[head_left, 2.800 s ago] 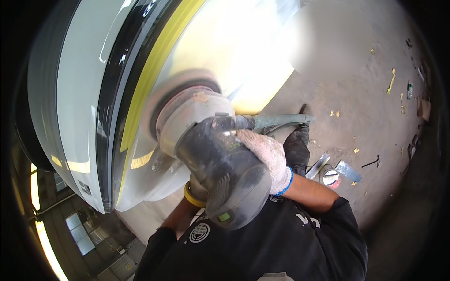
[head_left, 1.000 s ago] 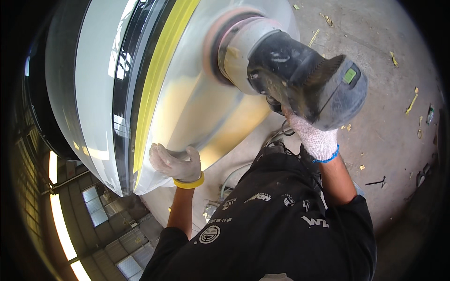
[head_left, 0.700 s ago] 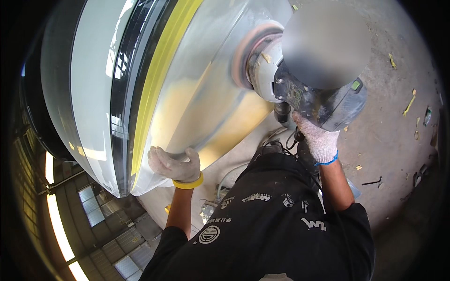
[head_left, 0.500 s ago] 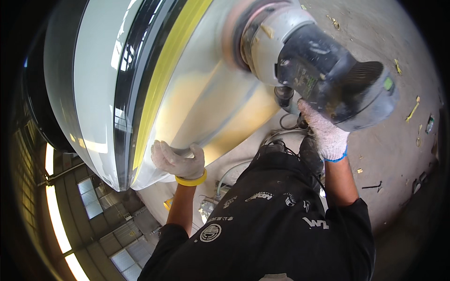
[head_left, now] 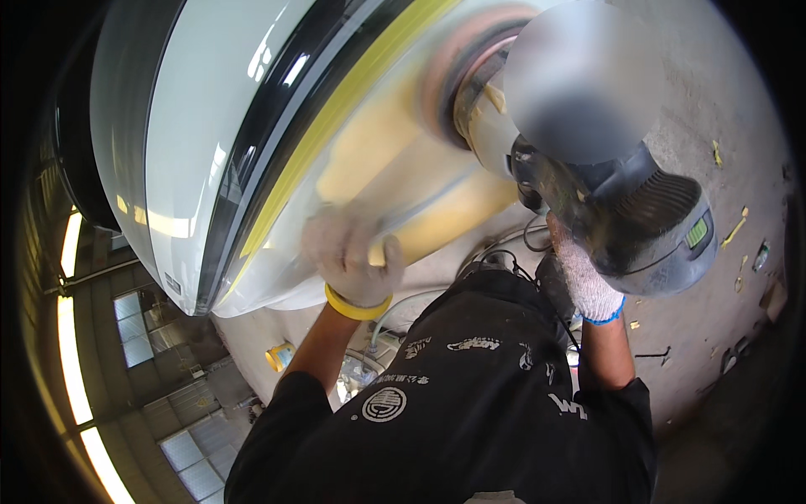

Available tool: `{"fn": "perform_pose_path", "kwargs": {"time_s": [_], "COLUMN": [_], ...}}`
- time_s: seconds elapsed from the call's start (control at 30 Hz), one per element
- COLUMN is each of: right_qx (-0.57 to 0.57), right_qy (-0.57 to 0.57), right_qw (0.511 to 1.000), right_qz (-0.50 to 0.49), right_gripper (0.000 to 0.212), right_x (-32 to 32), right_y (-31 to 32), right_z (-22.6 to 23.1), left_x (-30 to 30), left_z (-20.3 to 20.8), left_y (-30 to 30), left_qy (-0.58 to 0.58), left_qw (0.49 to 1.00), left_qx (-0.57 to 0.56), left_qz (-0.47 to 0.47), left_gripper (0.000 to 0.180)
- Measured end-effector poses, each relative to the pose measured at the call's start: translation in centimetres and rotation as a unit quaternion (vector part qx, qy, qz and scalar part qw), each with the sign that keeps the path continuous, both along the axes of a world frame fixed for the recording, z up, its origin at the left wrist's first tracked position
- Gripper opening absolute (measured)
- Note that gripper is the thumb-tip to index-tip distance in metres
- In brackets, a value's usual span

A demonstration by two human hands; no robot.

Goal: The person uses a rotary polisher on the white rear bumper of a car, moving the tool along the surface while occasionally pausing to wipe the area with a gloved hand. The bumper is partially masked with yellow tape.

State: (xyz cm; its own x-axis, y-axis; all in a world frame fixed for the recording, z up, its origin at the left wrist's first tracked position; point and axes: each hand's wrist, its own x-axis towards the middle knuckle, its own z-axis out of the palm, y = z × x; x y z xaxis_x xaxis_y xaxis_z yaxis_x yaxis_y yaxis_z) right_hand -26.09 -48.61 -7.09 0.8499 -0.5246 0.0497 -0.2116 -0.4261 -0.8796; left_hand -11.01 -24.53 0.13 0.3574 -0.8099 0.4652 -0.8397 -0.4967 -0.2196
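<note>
A large disc sander [head_left: 659, 231], with a grey-black body and a round pad, rests its pad on the panel; part of its housing is blurred out. My right hand [head_left: 590, 277], in a whitish knit glove with a blue cuff, grips it from below; the body hides some of the fingers. The curved vehicle panel [head_left: 378, 172] is pale, with sanded yellow-beige patches. At its lower end is my left hand [head_left: 348, 256], in a dusty glove with a yellow cuff. Its fingers are apart and smeared by motion, holding nothing and close against the surface.
Yellow masking tape [head_left: 344, 118] runs along the panel beside a black glossy trim strip. A hose [head_left: 407, 304] lies on the floor below. Tape scraps [head_left: 735, 225] and a thin dark tool [head_left: 653, 354] lie on the concrete at right. Windows and strip lights show at lower left.
The view has shifted and turned slightly. My left hand has moved right and up along the panel, its fingers spreading. The sander stays on the panel in my right hand.
</note>
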Motion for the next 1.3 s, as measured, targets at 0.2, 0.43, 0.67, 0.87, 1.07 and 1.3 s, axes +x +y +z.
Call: {"fn": "perform_pose_path", "kwargs": {"time_s": [0.2,0.43,0.67,0.87,1.07,1.3], "right_qx": [0.076,0.065,0.069,0.074,0.075,0.083], "right_qy": [-0.015,0.026,0.055,0.067,0.041,0.077], "right_qw": [0.996,0.997,0.995,0.993,0.994,0.988], "right_qz": [-0.05,-0.027,-0.038,-0.062,-0.073,-0.106], "right_gripper": [0.043,0.049,0.056,0.062,0.067,0.072], "right_x": [-0.7,-3.5,-5.5,-6.6,-5.4,-5.9], "right_y": [3.2,9.1,13.3,14.7,14.0,14.3], "right_z": [0.3,-0.3,-1.6,-2.4,-2.8,-3.5], "left_x": [-3.3,-3.9,-4.9,-4.7,-3.7,2.7], "left_z": [-0.6,-1.1,-1.1,-1.0,0.3,3.2], "left_y": [-0.5,0.7,3.0,3.4,3.7,4.3], "left_qy": [0.256,0.459,0.503,0.521,0.423,0.129], "left_qw": [0.955,0.854,0.838,0.829,0.873,0.944], "left_qx": [-0.094,-0.18,-0.151,-0.13,-0.106,-0.119], "left_qz": [-0.116,-0.166,-0.149,-0.158,-0.218,-0.279], "left_gripper": [0.032,0.034,0.034,0.035,0.024,0.035]}}
